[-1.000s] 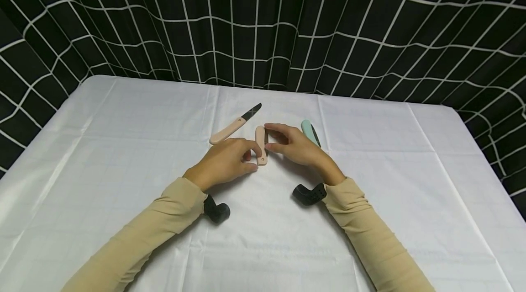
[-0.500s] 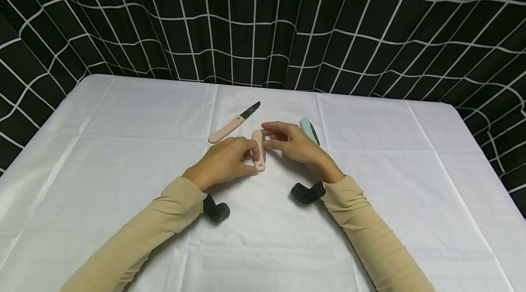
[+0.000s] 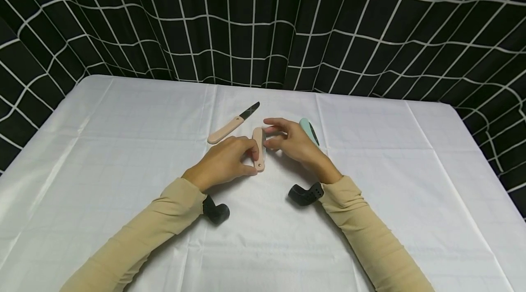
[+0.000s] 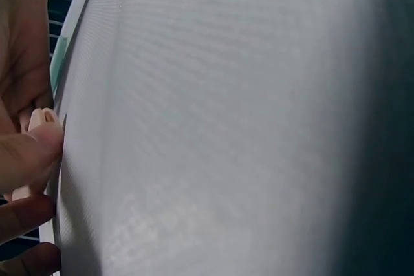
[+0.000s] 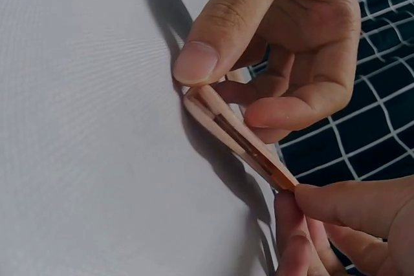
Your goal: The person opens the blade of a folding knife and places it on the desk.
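A folded pink folding knife (image 3: 259, 146) lies between the two hands at the middle of the table, its pivot end toward me. My left hand (image 3: 223, 159) grips it from the left, thumb at the pivot end and fingers along the side. On the far end, my right hand (image 3: 297, 148) pinches it with thumb and fingertips. The right wrist view shows the slot side of the knife (image 5: 236, 137), with a dark strip inside the handle. Only its pale end (image 4: 44, 117) shows beside a thumb in the left wrist view.
An opened pink knife (image 3: 226, 130) with a dark blade lies beyond the left hand. Partly behind the right hand is a mint-green folding knife (image 3: 308, 130). A white cloth (image 3: 370, 182) covers the table; a black gridded curtain (image 3: 255, 27) hangs behind it.
The pink knife between the hands has come slightly toward me. My right fingers have shifted on its right edge, and the index finger is straighter. The other knives stay put.
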The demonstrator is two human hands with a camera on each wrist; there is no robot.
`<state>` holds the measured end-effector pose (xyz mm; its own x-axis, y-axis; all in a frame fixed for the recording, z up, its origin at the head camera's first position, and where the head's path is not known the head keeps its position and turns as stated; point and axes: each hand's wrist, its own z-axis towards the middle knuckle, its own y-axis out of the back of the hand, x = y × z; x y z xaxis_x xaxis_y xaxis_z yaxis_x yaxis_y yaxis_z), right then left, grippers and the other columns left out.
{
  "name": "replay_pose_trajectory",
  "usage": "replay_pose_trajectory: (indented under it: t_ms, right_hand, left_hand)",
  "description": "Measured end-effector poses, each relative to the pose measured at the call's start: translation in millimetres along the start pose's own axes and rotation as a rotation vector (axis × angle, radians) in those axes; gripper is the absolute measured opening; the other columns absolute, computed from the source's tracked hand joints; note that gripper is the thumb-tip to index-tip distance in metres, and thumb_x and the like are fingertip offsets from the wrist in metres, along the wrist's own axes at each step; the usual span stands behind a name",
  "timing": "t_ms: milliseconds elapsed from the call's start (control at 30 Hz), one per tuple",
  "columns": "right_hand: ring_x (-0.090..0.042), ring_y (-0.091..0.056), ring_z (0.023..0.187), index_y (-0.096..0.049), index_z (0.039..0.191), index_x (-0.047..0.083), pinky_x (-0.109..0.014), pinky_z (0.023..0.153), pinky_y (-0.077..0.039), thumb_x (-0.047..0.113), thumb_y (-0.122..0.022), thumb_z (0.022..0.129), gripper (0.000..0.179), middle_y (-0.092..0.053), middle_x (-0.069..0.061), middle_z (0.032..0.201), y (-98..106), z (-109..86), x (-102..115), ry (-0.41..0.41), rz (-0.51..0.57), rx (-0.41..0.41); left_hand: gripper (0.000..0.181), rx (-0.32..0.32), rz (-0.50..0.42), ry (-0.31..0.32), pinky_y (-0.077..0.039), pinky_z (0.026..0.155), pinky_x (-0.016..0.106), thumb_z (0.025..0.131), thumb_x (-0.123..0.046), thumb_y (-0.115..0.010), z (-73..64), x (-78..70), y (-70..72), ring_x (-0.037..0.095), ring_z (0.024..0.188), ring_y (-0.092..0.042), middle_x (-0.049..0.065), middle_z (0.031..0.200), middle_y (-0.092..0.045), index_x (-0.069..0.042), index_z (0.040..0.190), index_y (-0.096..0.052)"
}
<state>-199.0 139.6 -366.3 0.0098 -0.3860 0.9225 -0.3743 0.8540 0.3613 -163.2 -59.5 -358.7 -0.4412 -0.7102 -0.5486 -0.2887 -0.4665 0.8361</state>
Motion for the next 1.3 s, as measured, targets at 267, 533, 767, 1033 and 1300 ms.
replay_pose_trajectory:
  t_ms: [267, 533, 767, 1033, 1300]
  right_hand:
    - [-0.01, -0.063, 0.085, -0.051, 0.137, 0.0, -0.022, 0.076, -0.053, 0.0, -0.065, 0.089, 0.051, -0.063, -0.023, 0.122, 2, -0.4, 1, -0.061, 0.082, 0.022]
    - [-0.007, -0.064, 0.084, -0.054, 0.13, -0.005, -0.022, 0.077, -0.053, 0.002, -0.064, 0.09, 0.042, -0.064, -0.019, 0.118, 3, -3.0, 7, -0.043, 0.068, 0.07]
    - [-0.006, -0.063, 0.086, -0.056, 0.127, -0.003, -0.02, 0.078, -0.051, 0.001, -0.064, 0.09, 0.039, -0.067, -0.014, 0.112, 5, -7.6, 15, -0.033, 0.05, 0.102]
    - [-0.009, -0.063, 0.086, -0.06, 0.122, -0.001, -0.02, 0.078, -0.051, 0.002, -0.065, 0.088, 0.034, -0.067, -0.008, 0.104, 8, -10.7, 19, -0.014, 0.004, 0.107]
    - [-0.012, -0.066, 0.084, -0.063, 0.117, -0.002, -0.031, 0.082, -0.056, 0.01, -0.063, 0.095, 0.025, -0.069, -0.014, 0.103, 6, -14.7, 23, 0.03, -0.013, 0.123]
  left_hand:
    - [0.017, -0.018, -0.1, 0.012, -0.046, 0.079, 0.029, 0.087, -0.024, -0.076, 0.3, 1.7, 5.0, 0.016, 0.085, -0.059, -0.002, 0.101, -0.072, -0.015, 0.098, -0.067]
    - [0.016, -0.099, -0.152, 0.046, -0.047, 0.076, 0.031, 0.093, -0.023, -0.068, 0.7, 3.0, 11.3, 0.015, 0.082, -0.062, 0.001, 0.099, -0.073, -0.013, 0.105, -0.063]
    - [0.019, -0.139, -0.206, 0.069, -0.046, 0.073, 0.031, 0.096, -0.022, -0.063, 0.2, 3.2, 15.5, 0.018, 0.082, -0.061, 0.004, 0.101, -0.072, -0.012, 0.111, -0.056]
    - [0.026, -0.124, -0.286, 0.093, -0.047, 0.074, 0.03, 0.097, -0.024, -0.059, -0.9, 2.6, 19.2, 0.017, 0.08, -0.062, 0.007, 0.103, -0.074, -0.011, 0.119, -0.051]
    - [0.022, -0.097, -0.342, 0.062, -0.045, 0.062, 0.029, 0.101, -0.027, -0.055, -0.5, 3.3, 19.9, 0.016, 0.066, -0.063, 0.005, 0.09, -0.074, -0.01, 0.116, -0.054]
